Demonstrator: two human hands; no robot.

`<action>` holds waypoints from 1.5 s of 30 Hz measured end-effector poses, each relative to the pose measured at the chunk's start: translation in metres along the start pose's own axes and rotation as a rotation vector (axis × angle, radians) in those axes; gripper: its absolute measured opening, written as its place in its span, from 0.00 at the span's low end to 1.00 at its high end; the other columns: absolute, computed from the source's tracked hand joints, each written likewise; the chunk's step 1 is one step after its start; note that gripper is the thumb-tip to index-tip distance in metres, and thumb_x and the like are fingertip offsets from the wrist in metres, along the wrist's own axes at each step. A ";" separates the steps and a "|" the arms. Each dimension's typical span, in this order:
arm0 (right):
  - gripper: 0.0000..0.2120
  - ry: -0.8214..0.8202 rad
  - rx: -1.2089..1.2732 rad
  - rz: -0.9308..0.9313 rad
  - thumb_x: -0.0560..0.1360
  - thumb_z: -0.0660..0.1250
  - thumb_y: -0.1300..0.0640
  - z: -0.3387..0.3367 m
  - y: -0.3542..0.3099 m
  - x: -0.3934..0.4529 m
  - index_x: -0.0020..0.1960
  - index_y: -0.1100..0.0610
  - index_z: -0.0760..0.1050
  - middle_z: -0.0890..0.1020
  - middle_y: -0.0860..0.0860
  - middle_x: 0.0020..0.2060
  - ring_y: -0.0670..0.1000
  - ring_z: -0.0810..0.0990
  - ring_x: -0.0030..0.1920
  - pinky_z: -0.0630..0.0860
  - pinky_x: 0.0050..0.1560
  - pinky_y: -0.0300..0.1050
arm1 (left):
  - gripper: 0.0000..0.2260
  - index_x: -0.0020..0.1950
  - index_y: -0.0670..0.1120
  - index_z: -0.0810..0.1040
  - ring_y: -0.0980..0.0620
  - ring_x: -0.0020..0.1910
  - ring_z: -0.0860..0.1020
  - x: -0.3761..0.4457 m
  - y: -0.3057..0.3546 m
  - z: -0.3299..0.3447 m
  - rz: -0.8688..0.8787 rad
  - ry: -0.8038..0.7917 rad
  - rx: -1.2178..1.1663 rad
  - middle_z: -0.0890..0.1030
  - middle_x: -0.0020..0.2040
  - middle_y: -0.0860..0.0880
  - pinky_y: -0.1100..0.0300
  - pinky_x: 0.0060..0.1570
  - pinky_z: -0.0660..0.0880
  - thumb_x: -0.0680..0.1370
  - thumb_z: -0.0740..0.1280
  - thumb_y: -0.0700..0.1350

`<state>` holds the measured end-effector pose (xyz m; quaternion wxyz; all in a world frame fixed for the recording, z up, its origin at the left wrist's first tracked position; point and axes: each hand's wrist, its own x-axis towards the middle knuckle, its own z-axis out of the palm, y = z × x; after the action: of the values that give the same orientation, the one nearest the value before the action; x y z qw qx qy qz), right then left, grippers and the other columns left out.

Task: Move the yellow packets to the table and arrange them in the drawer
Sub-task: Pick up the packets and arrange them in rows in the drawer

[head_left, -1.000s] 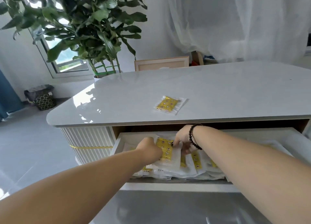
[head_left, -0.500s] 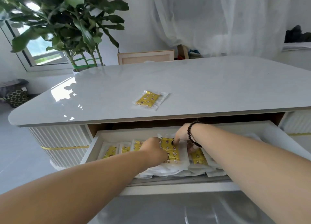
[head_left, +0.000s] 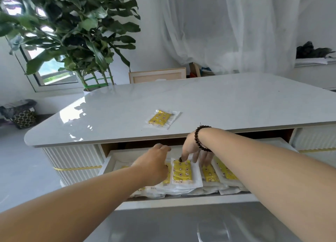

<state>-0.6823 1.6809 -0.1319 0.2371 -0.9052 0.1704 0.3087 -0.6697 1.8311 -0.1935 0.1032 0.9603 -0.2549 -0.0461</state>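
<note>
Packets (head_left: 181, 171) sit overlapped in the drawer (head_left: 109, 161), one more (head_left: 160, 118) near the worktop (head_left: 236, 103) front edge; both hands (head_left: 195, 150) loose, holding nothing — square rows fingertip-light.

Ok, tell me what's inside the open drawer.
The drawer holds overlapping yellow packets in a row. The left hand and right hand reach in, covering some. The drawer's back and bottom are hidden.
</note>
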 end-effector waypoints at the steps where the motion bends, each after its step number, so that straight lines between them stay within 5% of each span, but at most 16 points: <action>1: 0.31 -0.016 0.016 -0.004 0.75 0.68 0.51 -0.002 -0.002 -0.001 0.73 0.61 0.61 0.79 0.56 0.59 0.58 0.81 0.55 0.77 0.59 0.53 | 0.27 0.76 0.52 0.60 0.52 0.71 0.66 -0.004 -0.003 -0.008 0.084 0.070 0.135 0.63 0.74 0.54 0.56 0.61 0.74 0.78 0.61 0.41; 6: 0.06 0.151 0.191 -0.128 0.76 0.65 0.58 -0.023 -0.017 0.003 0.51 0.59 0.72 0.77 0.51 0.34 0.50 0.74 0.30 0.72 0.34 0.39 | 0.19 0.71 0.51 0.66 0.54 0.66 0.68 -0.006 -0.021 -0.040 0.147 0.334 0.240 0.70 0.67 0.55 0.57 0.57 0.75 0.80 0.58 0.42; 11: 0.08 0.535 0.257 -0.180 0.71 0.64 0.63 -0.030 -0.012 0.026 0.48 0.62 0.79 0.84 0.55 0.41 0.52 0.84 0.35 0.75 0.27 0.37 | 0.16 0.70 0.49 0.68 0.52 0.66 0.69 0.019 -0.028 -0.053 0.025 0.410 0.162 0.72 0.66 0.52 0.55 0.55 0.74 0.83 0.55 0.49; 15: 0.06 0.477 0.441 -0.179 0.73 0.61 0.64 -0.041 -0.004 0.045 0.46 0.64 0.76 0.83 0.57 0.33 0.54 0.85 0.32 0.79 0.32 0.42 | 0.20 0.70 0.46 0.67 0.46 0.66 0.68 0.057 -0.027 -0.050 -0.274 0.391 -0.072 0.72 0.67 0.47 0.51 0.59 0.70 0.82 0.56 0.55; 18: 0.06 0.410 0.592 -0.198 0.76 0.62 0.66 -0.049 0.004 0.051 0.40 0.65 0.72 0.79 0.57 0.33 0.51 0.81 0.24 0.75 0.24 0.37 | 0.27 0.70 0.46 0.66 0.44 0.69 0.64 0.084 -0.023 -0.051 -0.431 0.349 -0.155 0.70 0.68 0.46 0.49 0.62 0.65 0.78 0.58 0.62; 23: 0.07 0.374 0.709 -0.232 0.76 0.62 0.67 -0.057 0.009 0.059 0.39 0.64 0.70 0.78 0.56 0.23 0.47 0.78 0.20 0.71 0.19 0.34 | 0.34 0.69 0.45 0.67 0.44 0.67 0.65 0.110 -0.025 -0.056 -0.476 0.330 -0.278 0.73 0.65 0.47 0.52 0.58 0.68 0.70 0.70 0.62; 27: 0.06 0.394 0.718 -0.237 0.76 0.62 0.66 -0.055 0.007 0.064 0.40 0.64 0.71 0.77 0.53 0.17 0.46 0.78 0.20 0.71 0.18 0.34 | 0.25 0.59 0.47 0.70 0.48 0.52 0.71 0.107 -0.026 -0.064 -0.474 0.268 -0.475 0.72 0.54 0.48 0.56 0.51 0.71 0.69 0.75 0.56; 29: 0.06 0.404 0.727 -0.238 0.76 0.62 0.66 -0.054 0.006 0.063 0.40 0.64 0.71 0.77 0.53 0.19 0.46 0.78 0.19 0.71 0.18 0.33 | 0.21 0.53 0.47 0.70 0.49 0.50 0.70 0.099 -0.027 -0.069 -0.472 0.280 -0.526 0.70 0.54 0.48 0.58 0.49 0.69 0.69 0.77 0.53; 33: 0.06 0.416 0.751 -0.249 0.76 0.63 0.65 -0.048 0.006 0.054 0.40 0.64 0.73 0.80 0.56 0.31 0.53 0.80 0.30 0.73 0.24 0.37 | 0.29 0.68 0.43 0.69 0.45 0.58 0.74 0.075 -0.036 -0.071 -0.491 0.415 -0.546 0.72 0.65 0.44 0.57 0.52 0.71 0.71 0.76 0.47; 38: 0.07 0.410 0.780 -0.337 0.77 0.61 0.65 -0.042 0.000 0.025 0.53 0.65 0.73 0.80 0.55 0.36 0.53 0.80 0.29 0.74 0.24 0.38 | 0.23 0.65 0.45 0.73 0.50 0.47 0.73 0.034 -0.040 -0.094 -0.388 0.459 -0.508 0.75 0.55 0.48 0.64 0.32 0.67 0.72 0.74 0.43; 42: 0.10 0.396 0.720 -0.360 0.77 0.62 0.63 -0.038 -0.018 -0.004 0.56 0.65 0.73 0.80 0.55 0.37 0.53 0.79 0.29 0.75 0.28 0.40 | 0.20 0.60 0.46 0.75 0.46 0.47 0.80 -0.003 -0.037 -0.108 -0.439 0.476 -0.680 0.79 0.51 0.47 0.55 0.43 0.79 0.71 0.75 0.42; 45: 0.11 0.347 0.638 -0.333 0.77 0.62 0.61 -0.021 -0.033 -0.028 0.57 0.65 0.72 0.80 0.57 0.39 0.53 0.78 0.29 0.75 0.30 0.41 | 0.14 0.56 0.46 0.75 0.48 0.41 0.81 -0.033 -0.034 -0.105 -0.472 0.400 -0.857 0.80 0.44 0.46 0.56 0.39 0.80 0.73 0.73 0.39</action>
<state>-0.6784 1.7017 -0.0889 0.5209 -0.8400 0.1463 0.0398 -0.6668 1.8945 -0.0978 0.5200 0.8533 0.0347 0.0161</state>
